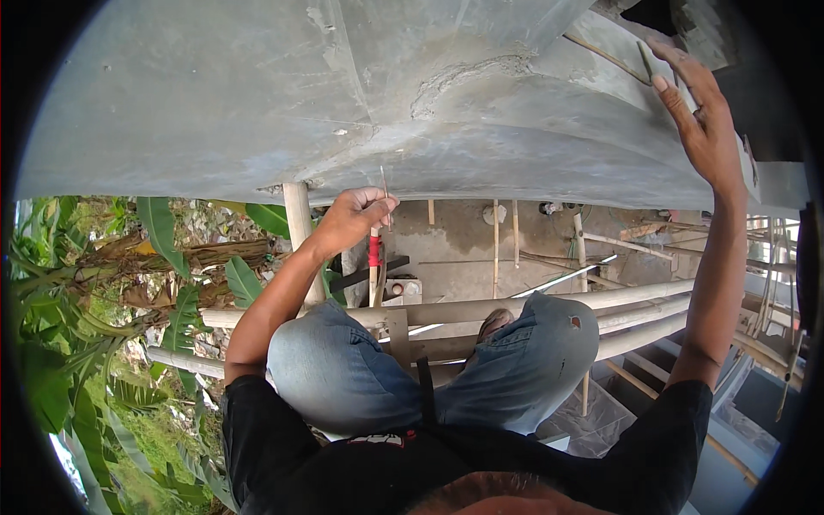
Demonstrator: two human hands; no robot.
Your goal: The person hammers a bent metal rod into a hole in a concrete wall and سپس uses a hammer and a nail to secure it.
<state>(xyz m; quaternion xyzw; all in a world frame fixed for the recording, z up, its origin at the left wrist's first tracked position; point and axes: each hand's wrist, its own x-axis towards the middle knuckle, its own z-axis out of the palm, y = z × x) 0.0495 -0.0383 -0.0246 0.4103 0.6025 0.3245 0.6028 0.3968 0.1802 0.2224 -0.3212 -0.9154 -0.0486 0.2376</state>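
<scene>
My left hand [356, 219] is closed, pinching a thin upright stick-like tool [384, 180] just below the curved grey concrete surface [215, 103]. A pole with a red wrap [374, 251] stands below that hand. At upper right my right hand [702, 124] is raised against the concrete with fingers stretched out. Its thumb is beside the end of a thin slanting stick [605, 56] on the surface; whether it touches the stick is unclear. A rough cracked patch [463, 77] runs across the concrete between the hands.
I squat on horizontal bamboo poles [639, 300]. A vertical pole [299, 210] meets the concrete left of me. Banana plants [159, 232] fill the left side. A dirty floor [463, 245] lies far below, with upright poles, and more scaffold poles [777, 335] stand at right.
</scene>
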